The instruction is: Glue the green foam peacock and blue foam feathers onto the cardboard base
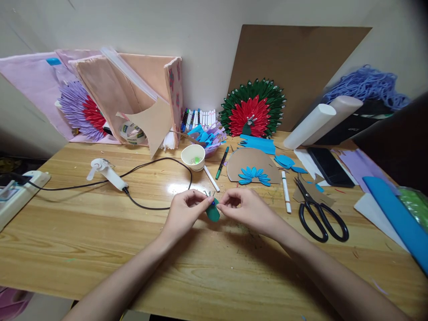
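My left hand (185,209) and my right hand (245,208) meet over the middle of the wooden table (100,249). Both pinch a small teal foam piece (213,211) between their fingertips, just above the tabletop. Thin dark bristles stick up from the piece near my left fingers. A brown card semicircle (254,161) with blue petals (254,175) glued along its lower edge lies a little beyond my right hand.
Black scissors (319,212) lie to the right, a white marker (286,192) and a green pen (222,163) nearby. A paper cup (193,157), a small white fan (109,174) with a black cable, a phone (329,166), blue foam sheets (397,218) and a red-green paper flower (253,109) surround the work spot.
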A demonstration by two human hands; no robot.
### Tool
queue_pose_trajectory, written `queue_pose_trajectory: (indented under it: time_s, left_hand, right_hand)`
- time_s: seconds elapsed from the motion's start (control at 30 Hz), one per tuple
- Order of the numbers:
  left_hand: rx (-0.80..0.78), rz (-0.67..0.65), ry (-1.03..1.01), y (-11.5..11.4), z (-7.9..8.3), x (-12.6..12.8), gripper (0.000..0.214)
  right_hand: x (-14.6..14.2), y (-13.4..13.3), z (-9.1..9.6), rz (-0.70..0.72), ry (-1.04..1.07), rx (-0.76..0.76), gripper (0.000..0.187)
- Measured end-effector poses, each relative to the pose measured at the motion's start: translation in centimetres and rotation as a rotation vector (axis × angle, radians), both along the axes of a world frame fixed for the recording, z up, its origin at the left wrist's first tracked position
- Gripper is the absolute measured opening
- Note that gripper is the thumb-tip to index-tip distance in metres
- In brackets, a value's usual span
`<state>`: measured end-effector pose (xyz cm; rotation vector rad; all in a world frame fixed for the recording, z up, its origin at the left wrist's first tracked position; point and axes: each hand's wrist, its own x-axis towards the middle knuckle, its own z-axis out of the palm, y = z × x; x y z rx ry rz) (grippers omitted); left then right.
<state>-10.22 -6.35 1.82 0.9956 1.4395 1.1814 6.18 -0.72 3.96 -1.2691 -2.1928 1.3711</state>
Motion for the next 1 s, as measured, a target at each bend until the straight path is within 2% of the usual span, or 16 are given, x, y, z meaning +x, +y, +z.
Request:
queue_pose_trajectory:
  time_s: [0.27,0.7,1.0]
  left_hand:
    - [0.041,0.013,0.055,-0.04,-0.19,0.04,0.017]
    - [0.083,0.043,0.094,-0.14,-0.61,0.00,0.017]
    - [0.132,0.081,0.165,-0.30,-0.12,0.05,0.018]
  right_hand:
    - [-0.15,0.34,0.00,-0.038,0.014,0.001,0.013]
    - [0.04,0.63,-0.57,-0.021,0.075,0.034,0.014]
    - [0.16,0.59,-0.22,-0.034,0.086,0.058,0.013]
